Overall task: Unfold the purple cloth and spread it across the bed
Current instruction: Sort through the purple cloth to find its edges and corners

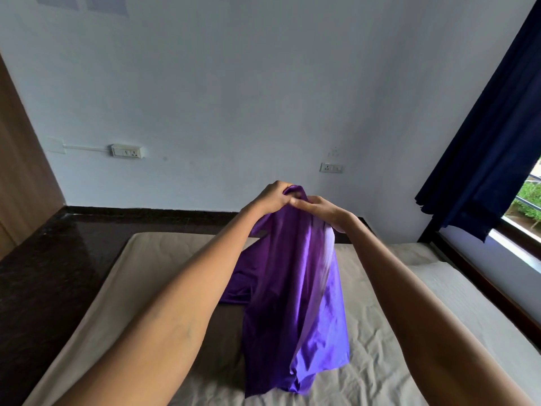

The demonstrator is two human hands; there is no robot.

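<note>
The purple cloth [292, 288] hangs in long folds from both my hands, raised above the bed [395, 332]. My left hand [270, 197] grips its top edge, fingers closed over the fabric. Right beside it, touching, my right hand [319, 209] pinches the same top edge. The cloth's lower end rests bunched on the beige mattress sheet, and part trails to the left behind my left forearm. Both forearms stretch out over the bed.
A dark polished floor [44, 273] runs along the bed's left side, with a wooden panel [20, 171] at far left. A window with a navy curtain [483, 156] borders the bed on the right. Wall sockets [127, 150] sit on the pale wall behind.
</note>
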